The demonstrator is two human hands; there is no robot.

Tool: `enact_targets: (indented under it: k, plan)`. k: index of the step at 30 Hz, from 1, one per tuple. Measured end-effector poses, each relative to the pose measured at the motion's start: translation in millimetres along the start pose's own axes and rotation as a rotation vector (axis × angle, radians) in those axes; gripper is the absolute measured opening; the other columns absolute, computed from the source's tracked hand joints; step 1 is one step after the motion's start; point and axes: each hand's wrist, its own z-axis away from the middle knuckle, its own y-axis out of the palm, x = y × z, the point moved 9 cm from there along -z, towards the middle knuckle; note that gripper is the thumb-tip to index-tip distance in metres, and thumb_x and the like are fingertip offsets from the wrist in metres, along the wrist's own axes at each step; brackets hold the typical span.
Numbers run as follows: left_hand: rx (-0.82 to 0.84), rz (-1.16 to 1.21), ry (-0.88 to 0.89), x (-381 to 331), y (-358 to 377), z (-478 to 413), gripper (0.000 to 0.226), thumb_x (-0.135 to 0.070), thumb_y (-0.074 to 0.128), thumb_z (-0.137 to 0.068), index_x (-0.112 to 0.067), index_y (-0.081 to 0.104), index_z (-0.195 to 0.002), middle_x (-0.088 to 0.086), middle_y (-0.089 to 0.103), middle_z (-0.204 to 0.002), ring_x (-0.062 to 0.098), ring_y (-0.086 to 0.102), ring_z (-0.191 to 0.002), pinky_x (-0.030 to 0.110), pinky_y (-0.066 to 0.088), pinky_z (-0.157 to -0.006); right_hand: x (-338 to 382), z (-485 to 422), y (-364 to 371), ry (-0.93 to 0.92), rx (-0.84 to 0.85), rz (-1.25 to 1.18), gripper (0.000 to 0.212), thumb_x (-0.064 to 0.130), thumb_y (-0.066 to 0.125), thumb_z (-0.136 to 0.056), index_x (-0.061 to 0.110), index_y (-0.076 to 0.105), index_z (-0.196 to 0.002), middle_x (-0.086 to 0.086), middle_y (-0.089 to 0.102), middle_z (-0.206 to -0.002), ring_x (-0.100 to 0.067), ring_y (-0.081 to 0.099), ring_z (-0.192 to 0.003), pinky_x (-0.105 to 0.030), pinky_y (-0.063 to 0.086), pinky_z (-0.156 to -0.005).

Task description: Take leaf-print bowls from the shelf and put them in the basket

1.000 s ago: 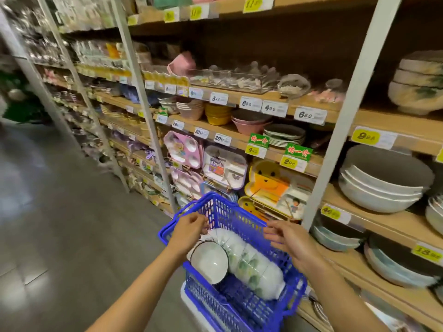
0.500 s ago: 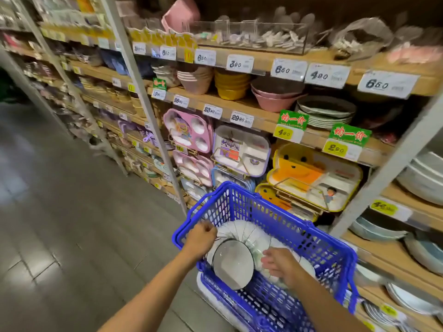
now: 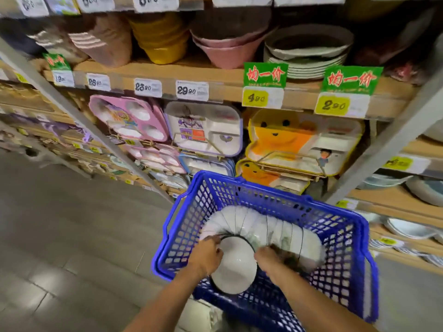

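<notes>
Beside shelves (image 3: pixel 223 75), bowl stack (image 3: pixel 263 226) lies sideways in basket (image 3: pixel 335 232), mouth toward camera.

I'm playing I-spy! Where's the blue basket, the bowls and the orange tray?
blue basket (image 3: pixel 371 283): head view, right rim.
bowls (image 3: pixel 263 226): head view, middle of the row.
orange tray (image 3: pixel 275 137): head view, smiling face.

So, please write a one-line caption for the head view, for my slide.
Left hand and right hand hold a curved row of nested white leaf-print bowls inside a blue plastic mesh basket.
</notes>
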Motion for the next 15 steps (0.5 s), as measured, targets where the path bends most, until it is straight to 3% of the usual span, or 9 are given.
enact_targets:
  k: [3,6,8,12,15]
  plan:
    - [0.047,-0.100,0.066,4,14,-11,0.044,-0.016,0.048,-0.092,-0.012,0.049,-0.136,0.007,0.047,-0.142,0.024,0.045,-0.130,0.033,0.039,-0.104,-12,-12,17,0.022,0.035,0.051,0.018,0.015,0.048,-0.095,0.007,0.060,-0.106,-0.009,0.062,-0.099,-0.023,0.057,-0.087,-0.027,0.043,-0.070]
    - [0.082,-0.189,0.133,7,23,-17,0.052,-0.015,0.046,-0.092,-0.014,0.041,-0.144,0.003,0.035,-0.151,0.024,0.035,-0.136,0.035,0.037,-0.108,-20,-14,35,0.068,0.072,0.059,0.016,0.009,0.047,-0.094,0.005,0.058,-0.104,-0.002,0.055,-0.083,-0.019,0.056,-0.077,-0.026,0.041,-0.062]
    - [0.077,-0.227,0.178,8,25,-20,0.055,-0.015,0.045,-0.092,-0.015,0.038,-0.146,0.003,0.031,-0.154,0.024,0.032,-0.137,0.034,0.035,-0.110,-22,-14,41,0.088,0.067,0.041,0.017,0.004,0.043,-0.095,0.003,0.056,-0.105,-0.004,0.052,-0.082,-0.019,0.051,-0.073,-0.027,0.040,-0.058]
    - [0.080,-0.282,0.230,13,32,-25,0.062,-0.017,0.046,-0.090,-0.019,0.029,-0.151,0.002,0.024,-0.157,0.024,0.029,-0.137,0.034,0.037,-0.105,-25,-20,42,0.072,0.004,-0.028,0.034,0.002,0.036,-0.094,0.000,0.054,-0.123,-0.019,0.058,-0.119,-0.035,0.057,-0.107,-0.041,0.050,-0.087]
    - [0.060,-0.311,0.261,14,37,-27,0.066,-0.018,0.044,-0.091,-0.018,0.023,-0.153,0.004,0.021,-0.158,0.025,0.025,-0.139,0.034,0.037,-0.108,-26,-22,43,0.061,-0.012,-0.100,0.038,-0.002,0.038,-0.091,0.001,0.057,-0.125,-0.022,0.060,-0.122,-0.036,0.057,-0.110,-0.046,0.049,-0.094]
